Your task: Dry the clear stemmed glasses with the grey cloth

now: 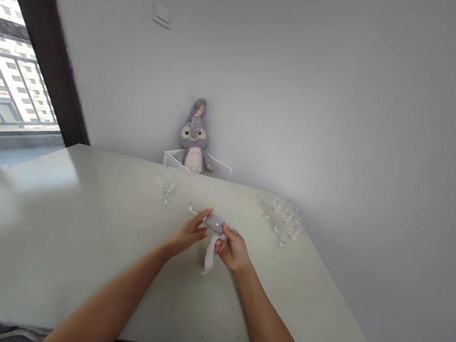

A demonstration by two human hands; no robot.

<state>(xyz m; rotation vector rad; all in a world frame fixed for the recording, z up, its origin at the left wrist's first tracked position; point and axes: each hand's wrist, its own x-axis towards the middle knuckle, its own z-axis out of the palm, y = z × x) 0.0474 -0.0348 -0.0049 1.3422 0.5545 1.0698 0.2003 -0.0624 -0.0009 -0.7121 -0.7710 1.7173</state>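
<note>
Transparent glass was the material of the goblet (215, 223), held tilted on its side above the bench (90, 259), base toward the left, its bowl looking greyish. I saw the left hand (188, 235) grasping near the stem, while the right hand (235, 251) gripped the bowl together with a hanging white cloth (210, 257). Both hands partly blocked my view. Farther left stood one clear glass (166, 180); several similar glasses (289, 213) were grouped at right. Behind, a plush toy (194, 158) sat in a white basket (222, 170).

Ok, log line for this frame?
left hand: at glass stem | right hand: holding glass, white cloth | leftward: standing glass | rightward: more glasses
</note>
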